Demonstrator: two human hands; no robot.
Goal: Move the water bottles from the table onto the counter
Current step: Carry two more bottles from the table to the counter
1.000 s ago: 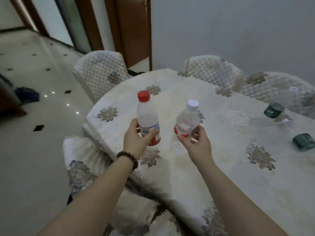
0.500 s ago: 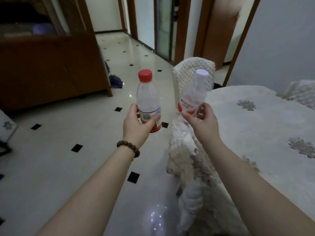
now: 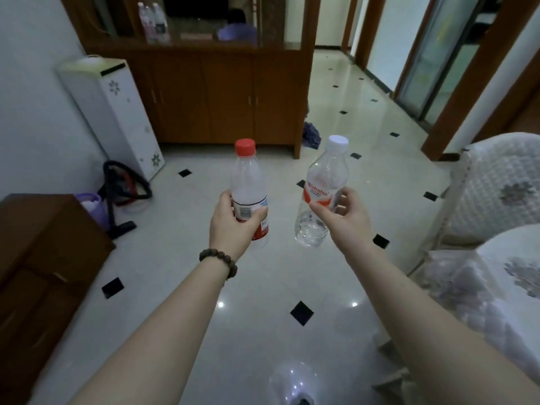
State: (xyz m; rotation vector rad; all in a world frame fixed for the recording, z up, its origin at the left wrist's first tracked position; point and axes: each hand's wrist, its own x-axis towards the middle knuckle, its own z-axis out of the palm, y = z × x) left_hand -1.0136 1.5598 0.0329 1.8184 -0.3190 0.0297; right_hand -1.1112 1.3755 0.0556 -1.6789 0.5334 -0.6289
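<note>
My left hand [image 3: 233,226] grips a clear water bottle with a red cap [image 3: 247,176], held upright in front of me. My right hand [image 3: 343,220] pinches a clear water bottle with a white cap [image 3: 325,176] at its red label, tilted slightly to the right. Both bottles hang over the tiled floor. Straight ahead stands the brown wooden counter [image 3: 222,49], with several bottles [image 3: 153,21] on its top at the left. The table's cloth edge [image 3: 514,276] shows at the right.
A white water dispenser [image 3: 114,112] stands left of the counter, with a vacuum cleaner [image 3: 122,197] below it. A brown cabinet [image 3: 38,258] is at my near left. A quilted chair [image 3: 496,188] is at the right. A person sits beyond the counter.
The view has swung left, away from the table toward the counter. Both hands keep their bottles in front of me; the table has slid off to the right edge.
</note>
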